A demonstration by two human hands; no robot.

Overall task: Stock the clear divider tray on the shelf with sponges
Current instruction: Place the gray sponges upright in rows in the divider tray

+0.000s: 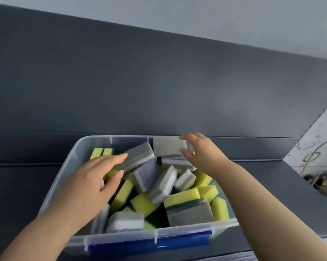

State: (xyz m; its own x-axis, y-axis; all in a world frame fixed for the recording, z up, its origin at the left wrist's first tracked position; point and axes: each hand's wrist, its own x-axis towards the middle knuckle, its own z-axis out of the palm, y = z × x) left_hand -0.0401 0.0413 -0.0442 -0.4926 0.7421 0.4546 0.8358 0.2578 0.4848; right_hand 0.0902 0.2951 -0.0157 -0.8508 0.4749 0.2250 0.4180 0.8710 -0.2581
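A clear plastic bin (65,178) with a blue front latch holds several loose sponges, some yellow and green (181,197), some grey and white (163,183). Clear partitions show at its far end, and two yellow sponges (100,152) stand upright in the far left section. My left hand (95,178) pinches the near end of a tilted grey sponge (140,155) between fingers and thumb. My right hand (202,153) grips a flat grey sponge (167,146) at the bin's far edge, fingers on its far side and thumb on its near side.
The bin rests on a dark grey padded surface (27,185) with a tall dark back panel (159,81) behind it. A pale wall runs above. At the right, a marked white floor (317,147) and some tangled stuff (326,183) lie beyond the surface's edge.
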